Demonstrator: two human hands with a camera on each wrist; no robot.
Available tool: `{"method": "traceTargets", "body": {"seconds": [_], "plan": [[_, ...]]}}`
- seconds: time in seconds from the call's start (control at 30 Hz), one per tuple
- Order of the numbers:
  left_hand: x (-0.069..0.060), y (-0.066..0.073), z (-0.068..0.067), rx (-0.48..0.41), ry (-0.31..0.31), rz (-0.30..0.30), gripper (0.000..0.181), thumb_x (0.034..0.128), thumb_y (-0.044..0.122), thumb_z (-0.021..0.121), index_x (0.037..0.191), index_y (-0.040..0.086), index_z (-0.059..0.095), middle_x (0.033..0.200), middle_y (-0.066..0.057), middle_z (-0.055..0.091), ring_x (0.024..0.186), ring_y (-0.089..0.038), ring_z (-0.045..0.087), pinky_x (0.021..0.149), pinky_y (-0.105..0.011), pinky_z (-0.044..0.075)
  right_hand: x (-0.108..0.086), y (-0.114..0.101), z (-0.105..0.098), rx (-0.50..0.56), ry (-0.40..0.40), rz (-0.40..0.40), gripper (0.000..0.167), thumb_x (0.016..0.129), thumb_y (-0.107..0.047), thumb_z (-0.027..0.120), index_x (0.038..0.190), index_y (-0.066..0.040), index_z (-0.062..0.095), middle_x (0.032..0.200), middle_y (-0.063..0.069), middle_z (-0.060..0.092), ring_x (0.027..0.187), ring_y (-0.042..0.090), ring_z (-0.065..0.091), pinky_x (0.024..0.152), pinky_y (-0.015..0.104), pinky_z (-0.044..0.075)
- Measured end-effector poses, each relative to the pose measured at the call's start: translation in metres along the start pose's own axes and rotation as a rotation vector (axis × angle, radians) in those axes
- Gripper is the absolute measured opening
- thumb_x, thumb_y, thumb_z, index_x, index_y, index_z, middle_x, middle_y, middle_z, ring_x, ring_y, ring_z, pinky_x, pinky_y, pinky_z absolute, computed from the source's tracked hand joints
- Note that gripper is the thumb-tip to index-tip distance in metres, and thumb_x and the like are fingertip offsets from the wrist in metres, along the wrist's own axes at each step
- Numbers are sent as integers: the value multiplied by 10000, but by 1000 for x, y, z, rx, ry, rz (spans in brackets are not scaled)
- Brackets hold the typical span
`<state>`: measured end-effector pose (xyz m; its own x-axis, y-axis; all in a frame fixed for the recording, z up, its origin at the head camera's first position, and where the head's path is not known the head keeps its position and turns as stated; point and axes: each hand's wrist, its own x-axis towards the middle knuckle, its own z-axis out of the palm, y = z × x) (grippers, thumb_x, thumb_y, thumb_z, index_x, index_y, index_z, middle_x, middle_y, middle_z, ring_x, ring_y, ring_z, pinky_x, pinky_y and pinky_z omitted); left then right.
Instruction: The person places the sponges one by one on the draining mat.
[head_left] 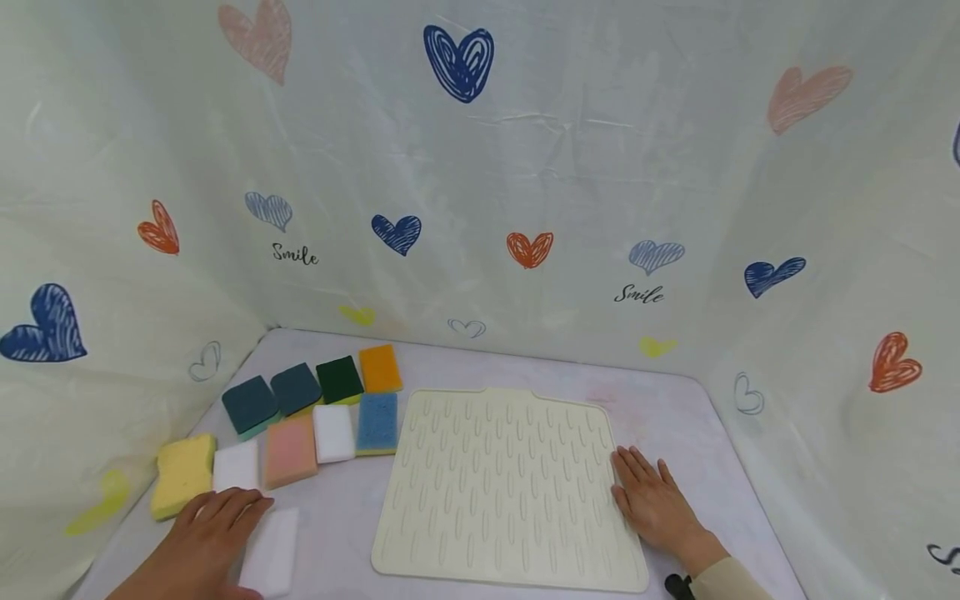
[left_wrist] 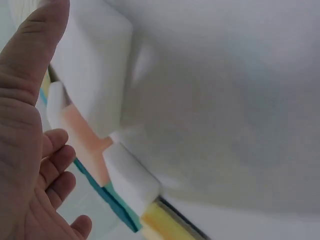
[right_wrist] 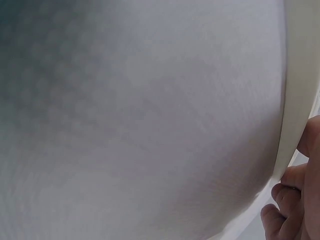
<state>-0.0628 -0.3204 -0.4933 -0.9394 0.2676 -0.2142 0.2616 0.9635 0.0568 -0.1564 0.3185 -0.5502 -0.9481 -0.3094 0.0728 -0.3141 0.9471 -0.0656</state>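
My left hand (head_left: 206, 533) hovers at the near left over a white sponge block (head_left: 272, 552), its thumb and fingers parted across the block's left side. In the left wrist view the thumb lies beside that white block (left_wrist: 95, 65); I cannot tell whether skin touches it. My right hand (head_left: 660, 504) rests on the table against the right edge of a cream ridged mat (head_left: 506, 492), fingertips at its rim. The right wrist view shows the mat's edge (right_wrist: 300, 65) beside the fingers (right_wrist: 287, 200).
Left of the mat lie a yellow sponge (head_left: 183, 475), a pink sponge (head_left: 291, 450), a blue one (head_left: 377, 421), an orange one (head_left: 381, 368), a dark green one (head_left: 340, 379), two dark teal ones and two more white blocks. A heart-printed curtain (head_left: 465, 167) encloses the table.
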Motion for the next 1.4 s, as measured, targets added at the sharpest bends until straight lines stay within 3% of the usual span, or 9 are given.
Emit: {"method": "traceTargets", "body": {"seconds": [0.1, 0.3, 0.67, 0.8, 0.97, 1.17, 1.4], "plan": [[-3, -4, 6, 39, 30, 5, 1257, 516, 1011, 594, 1351, 72, 614, 1342, -98, 589, 1214, -363, 520, 1061, -735, 374, 1, 0, 1, -3, 2, 1, 574, 1078, -289, 566, 1543, 37, 480, 1613, 224, 466, 1512, 440, 411, 1196, 721, 292], [-1, -8, 8, 52, -8, -8, 1296, 514, 1024, 547, 1364, 49, 615, 1339, -111, 600, 1208, -379, 520, 1062, -754, 360, 1, 0, 2, -10, 6, -1, 575, 1075, -290, 575, 1536, 41, 486, 1606, 230, 472, 1505, 446, 421, 1186, 728, 306], [-1, -8, 14, 38, 1, 10, 1214, 576, 987, 635, 1350, 52, 633, 1347, -107, 603, 1241, -386, 538, 1075, -726, 354, 1, 2, 2, -8, 7, 3, 581, 1075, -292, 573, 1539, 44, 479, 1607, 237, 467, 1505, 449, 419, 1189, 724, 306], [-2, -7, 16, 56, -10, 4, 1269, 577, 1019, 590, 1375, 34, 622, 1362, -128, 603, 1244, -407, 533, 1073, -733, 349, 1, 1, 2, -3, 8, 4, 580, 1073, -291, 576, 1536, 46, 481, 1602, 239, 472, 1501, 451, 422, 1185, 725, 310], [-2, -6, 20, 57, 0, -24, 1383, 498, 1099, 502, 1381, 40, 618, 1370, -140, 603, 1254, -410, 529, 1070, -738, 361, 1, 1, 3, 2, 6, 13, 582, 1070, -288, 582, 1539, 41, 480, 1602, 235, 475, 1501, 448, 425, 1186, 719, 313], [-5, -3, 26, 72, 86, -44, 1449, 406, 1143, 465, 1351, 52, 599, 1334, -129, 595, 1232, -369, 531, 1063, -697, 393, 0, 1, 4, 3, 8, 12, 586, 1070, -290, 582, 1542, 40, 475, 1604, 238, 471, 1502, 446, 424, 1191, 714, 311], [0, -1, 13, 65, 66, -56, 1383, 489, 1074, 549, 1369, 7, 554, 1325, -165, 576, 1195, -389, 505, 1051, -721, 399, 0, 1, 4, -7, 7, 16, 590, 1072, -291, 581, 1545, 43, 471, 1607, 238, 466, 1505, 443, 421, 1197, 710, 306]]}}
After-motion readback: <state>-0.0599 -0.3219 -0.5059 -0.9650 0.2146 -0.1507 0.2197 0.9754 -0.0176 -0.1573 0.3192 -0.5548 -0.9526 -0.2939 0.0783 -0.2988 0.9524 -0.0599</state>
